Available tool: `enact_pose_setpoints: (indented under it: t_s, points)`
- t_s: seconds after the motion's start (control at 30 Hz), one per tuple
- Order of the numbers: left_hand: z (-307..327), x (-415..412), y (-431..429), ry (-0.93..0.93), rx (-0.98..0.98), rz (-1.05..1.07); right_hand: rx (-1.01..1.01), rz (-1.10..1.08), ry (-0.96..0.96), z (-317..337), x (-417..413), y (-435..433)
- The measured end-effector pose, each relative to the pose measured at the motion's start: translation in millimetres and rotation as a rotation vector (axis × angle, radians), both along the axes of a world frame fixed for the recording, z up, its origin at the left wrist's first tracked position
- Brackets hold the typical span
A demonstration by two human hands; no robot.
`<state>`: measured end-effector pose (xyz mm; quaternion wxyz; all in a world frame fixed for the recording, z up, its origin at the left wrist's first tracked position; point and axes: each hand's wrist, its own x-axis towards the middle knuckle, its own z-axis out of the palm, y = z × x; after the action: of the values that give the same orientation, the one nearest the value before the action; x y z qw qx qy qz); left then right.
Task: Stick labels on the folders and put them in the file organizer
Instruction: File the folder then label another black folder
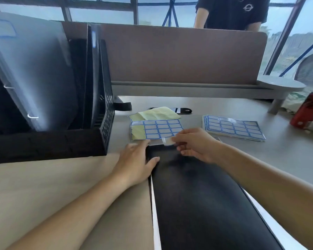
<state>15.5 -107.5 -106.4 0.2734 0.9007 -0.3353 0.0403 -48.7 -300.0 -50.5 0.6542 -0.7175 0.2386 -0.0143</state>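
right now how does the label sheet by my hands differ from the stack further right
The label sheet is a single sheet with labels gone at its left, yellow backing showing; the stack is several sheets and its top looks full. The right hand, pinching a label, overlaps the label sheet's near edge; the stack lies untouched. Both lie flat on the desk, with blue-bordered labels.

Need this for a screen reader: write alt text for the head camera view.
The right hand pinches a peeled label over the far end of a black folder on the desk, while the left hand rests on it. Label sheets lie beyond; a black file organizer holding folders stands left.
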Motion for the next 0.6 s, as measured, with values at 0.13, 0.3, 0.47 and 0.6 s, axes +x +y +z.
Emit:
enact_pose_setpoints:
  t_s: [0.13,0.3,0.47,0.6]
  points:
    - [1.6,3.0,-1.3,0.065,-0.102,0.017,0.083,-0.07,-0.082,-20.5,-1.0,8.1]
    - [0.5,14.8,-5.8,0.242,-0.182,0.005,0.029,-0.118,-0.167,-28.7,-2.2,10.9]
    - [2.3,9.9,-8.9,0.175,-0.079,0.026,-0.221,-0.089,-0.142,-37.4,0.6,13.1]
    - [-0.1,1.5,-6.1,0.084,-0.026,-0.002,-0.297,-0.072,-0.102,-36.5,4.1,15.8]
